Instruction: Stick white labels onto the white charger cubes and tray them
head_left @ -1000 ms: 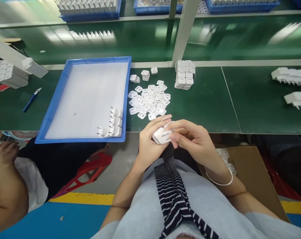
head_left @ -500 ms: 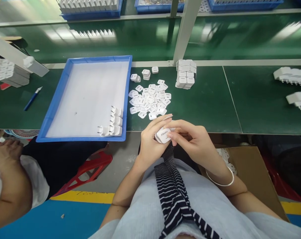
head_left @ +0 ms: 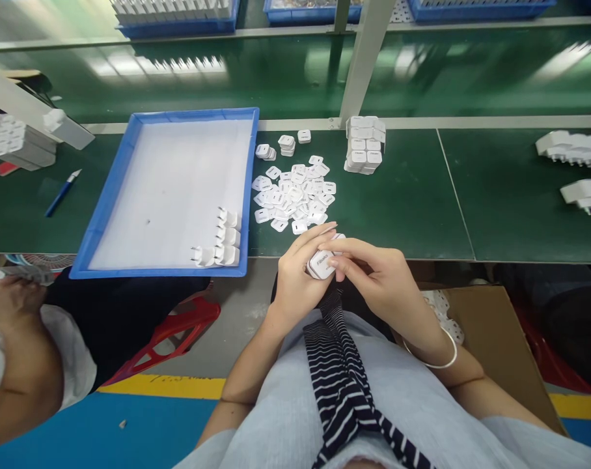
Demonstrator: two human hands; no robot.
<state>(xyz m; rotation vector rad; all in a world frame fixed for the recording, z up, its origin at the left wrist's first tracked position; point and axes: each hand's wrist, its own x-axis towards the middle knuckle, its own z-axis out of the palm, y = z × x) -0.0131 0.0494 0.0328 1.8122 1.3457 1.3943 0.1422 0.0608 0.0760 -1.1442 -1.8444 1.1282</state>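
Observation:
Just in front of the bench edge, my left hand (head_left: pixel 298 270) is closed around a white plug charger (head_left: pixel 321 264) whose printed face points up. My right hand (head_left: pixel 373 264) grips the same charger from the right, thumb on the printed face and index finger along its top. Another bit of white shows above that index finger; I cannot tell whether it belongs to the charger. Beyond my hands lies a loose heap of white printed cover plates (head_left: pixel 295 192). Several chargers (head_left: pixel 228 238) with pins stand in the near right corner of a blue tray (head_left: pixel 253 163).
Small stacks of plates (head_left: pixel 286 144) and a block of stacked white pieces (head_left: pixel 364 146) sit farther back. A blue craft knife (head_left: pixel 62 194) lies left of the tray. More chargers (head_left: pixel 583 194) are at far right. A co-worker's hand (head_left: pixel 19 296) is at left; a cardboard box (head_left: pixel 495 345) is at right.
My hands stay on the charger with only a slight shift, and more white shows above my right index finger. At left, a clear, crinkled-looking item now appears at the co-worker's hands.

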